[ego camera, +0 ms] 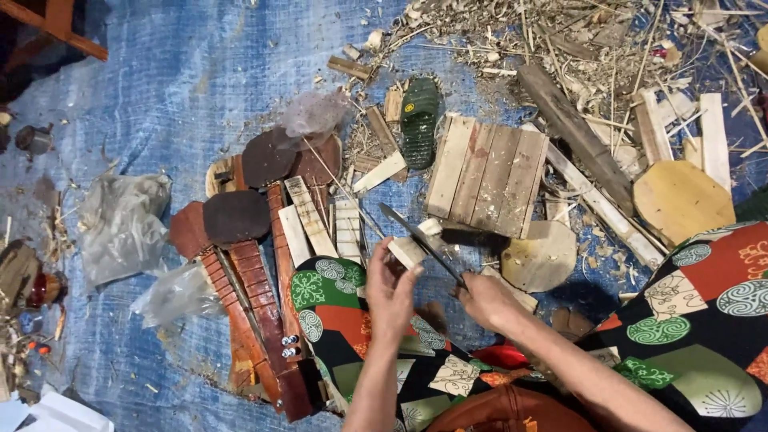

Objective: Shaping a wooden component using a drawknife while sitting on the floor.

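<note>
Blue tarp (184,72) on the floor, strewn with wood shavings (512,36), slatted board (486,174), green sandal (419,120), plastic bags (120,224)

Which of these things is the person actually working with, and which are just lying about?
In use:
- left hand holding a small pale wood piece
- right hand holding a knife, blade against that piece

Lying about:
- slatted wooden board
- green sandal
- small stringed instruments
- round wood discs
- wood shavings
- plastic bags
- blue tarp

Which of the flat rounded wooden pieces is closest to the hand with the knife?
The pale grey-brown rounded wooden disc, lying just beyond the right hand. The yellowish rounded board lies farther right.
</note>
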